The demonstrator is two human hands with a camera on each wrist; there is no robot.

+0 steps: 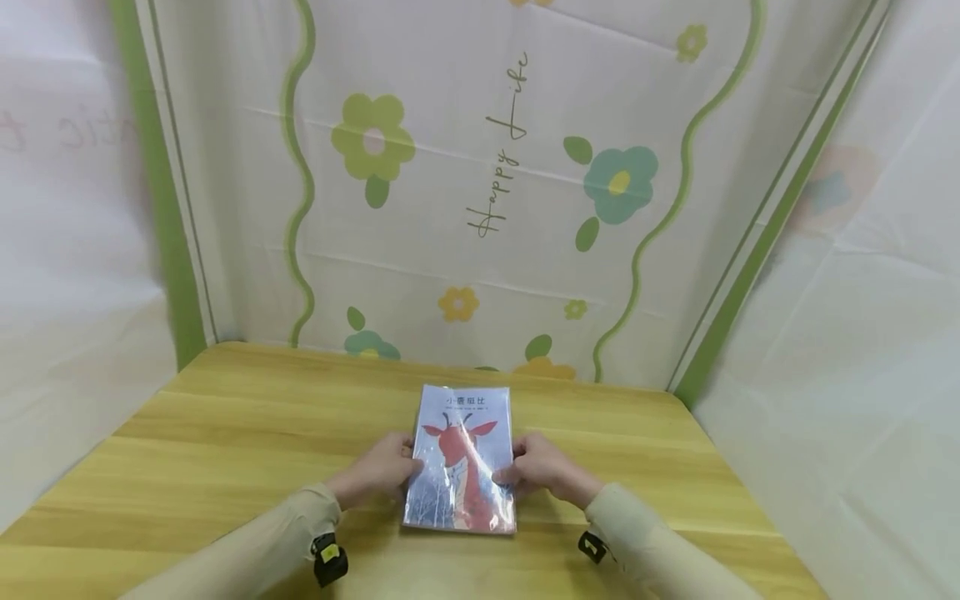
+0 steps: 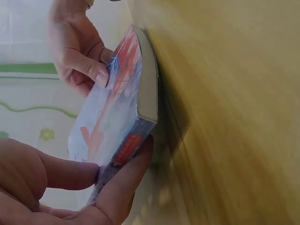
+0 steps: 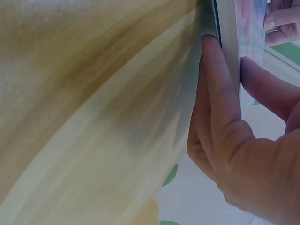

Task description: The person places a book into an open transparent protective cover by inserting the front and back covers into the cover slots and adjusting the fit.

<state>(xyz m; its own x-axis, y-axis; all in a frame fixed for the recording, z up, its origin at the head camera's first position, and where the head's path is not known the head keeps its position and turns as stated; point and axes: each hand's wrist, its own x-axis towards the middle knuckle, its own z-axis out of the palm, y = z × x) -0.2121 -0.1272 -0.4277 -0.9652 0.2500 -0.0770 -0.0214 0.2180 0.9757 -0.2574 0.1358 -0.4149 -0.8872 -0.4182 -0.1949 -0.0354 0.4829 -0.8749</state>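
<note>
A paperback book (image 1: 459, 458) with a red deer on its pale blue cover faces up between my two hands, its title at the far end. My left hand (image 1: 384, 467) pinches the left, spine side, thumb on the cover and fingers underneath. On the opposite side my right hand (image 1: 542, 467) holds the page edge, its thumb also on the cover. In the left wrist view the book (image 2: 112, 112) is tilted, and a shadow lies on the wood beside it. The right wrist view shows the right fingers (image 3: 220, 84) behind the back cover.
A wooden table (image 1: 247, 433) lies under the book. Behind it hangs a white curtain (image 1: 442, 250) with flowers and "Happy Life" lettering. More white cloth (image 1: 862, 375) hangs along the right side, and likewise on the left. A black strap device (image 1: 328, 558) sits at the left wrist.
</note>
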